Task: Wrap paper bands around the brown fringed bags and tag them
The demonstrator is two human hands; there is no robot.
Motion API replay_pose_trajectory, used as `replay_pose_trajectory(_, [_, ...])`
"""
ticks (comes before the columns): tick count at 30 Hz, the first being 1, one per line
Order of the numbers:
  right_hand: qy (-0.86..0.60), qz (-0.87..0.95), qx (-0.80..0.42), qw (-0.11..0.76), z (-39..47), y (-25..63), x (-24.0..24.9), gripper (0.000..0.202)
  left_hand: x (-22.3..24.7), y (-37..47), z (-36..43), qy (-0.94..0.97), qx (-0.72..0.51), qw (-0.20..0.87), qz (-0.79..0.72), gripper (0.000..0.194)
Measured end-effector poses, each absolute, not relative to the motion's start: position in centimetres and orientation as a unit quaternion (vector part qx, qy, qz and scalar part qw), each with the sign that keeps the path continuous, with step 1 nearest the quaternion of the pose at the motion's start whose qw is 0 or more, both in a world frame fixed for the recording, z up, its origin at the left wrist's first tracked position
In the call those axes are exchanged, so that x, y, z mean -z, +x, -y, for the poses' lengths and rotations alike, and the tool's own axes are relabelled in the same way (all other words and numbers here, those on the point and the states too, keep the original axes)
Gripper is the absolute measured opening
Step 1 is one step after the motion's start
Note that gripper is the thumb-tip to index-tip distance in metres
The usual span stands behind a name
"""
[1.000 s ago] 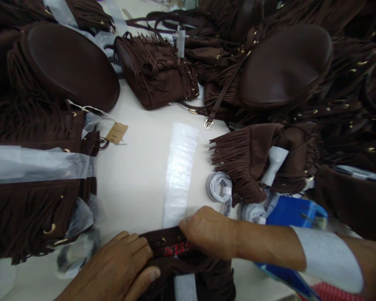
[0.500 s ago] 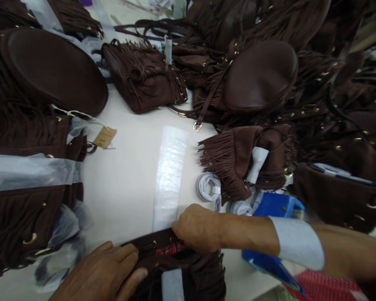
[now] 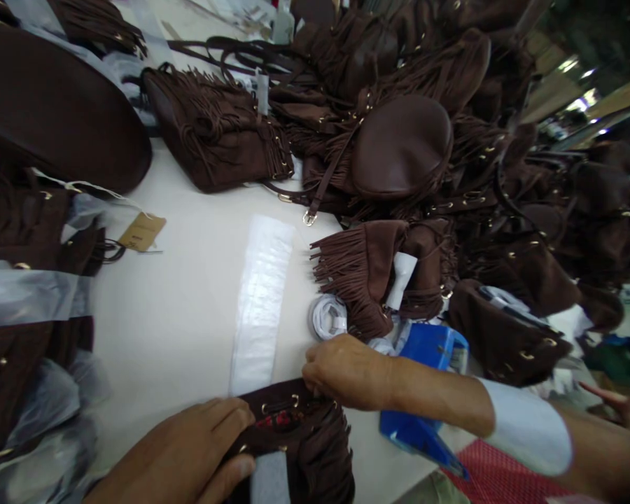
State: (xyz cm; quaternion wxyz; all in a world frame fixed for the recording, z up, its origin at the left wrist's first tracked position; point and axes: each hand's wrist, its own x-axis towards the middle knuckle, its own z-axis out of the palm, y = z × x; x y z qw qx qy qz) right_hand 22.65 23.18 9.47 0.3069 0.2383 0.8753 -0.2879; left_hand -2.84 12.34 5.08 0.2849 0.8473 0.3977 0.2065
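Note:
A dark brown fringed handbag (image 3: 320, 448) lies at the bottom of the view, its eyelet-lined mouth partly open on a red patterned lining. My right hand (image 3: 346, 371) pinches the rim at the far right corner of that mouth. My left hand (image 3: 199, 448) holds the bag's left end, fingers over the far edge and thumb on the near side. A pale grey strip (image 3: 270, 476) is wrapped round the bag's front. Just beyond the bag lies a flat white translucent plastic strip (image 3: 262, 301). A white band (image 3: 528, 425) circles my right forearm.
Fringed brown bags (image 3: 210, 133) crowd the back and right. Another bag (image 3: 21, 357) with a tan tag (image 3: 143, 232) lies left. Near my right arm are a wrapped coil (image 3: 328, 317) and a blue tape dispenser (image 3: 425, 344). Another person's hand (image 3: 622, 406) shows far right.
The view has swung to the right, so the table's contents sit further left. My right hand still grips the bag's rim, and the mouth looks narrower. Another person's hand has come into view.

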Motion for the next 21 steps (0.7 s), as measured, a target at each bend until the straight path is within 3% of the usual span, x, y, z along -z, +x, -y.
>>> replay_pose_trajectory(5, [0.162,-0.899,0.237,0.330,-22.4,21.0,-7.7,0.010,-5.0,-2.2,-12.9,0.841,-0.128,0.335,-0.405,0.022])
replay_pose_trajectory(10, [0.155,-0.900,0.253,0.318,-23.1,21.8,-7.8,0.014,-3.2,-2.9,-11.5,0.844,-0.177,0.295,-0.411,0.031])
replay_pose_trajectory(17, [0.214,-0.803,0.480,0.282,-24.2,24.8,-12.3,0.039,-2.2,-3.0,-11.4,0.849,-0.208,0.283,-0.395,0.028])
replay_pose_trajectory(21, [0.256,-0.704,0.585,0.310,-23.5,25.7,-10.6,0.032,-2.4,-3.8,-11.1,0.829,-0.157,0.356,-0.402,0.026])
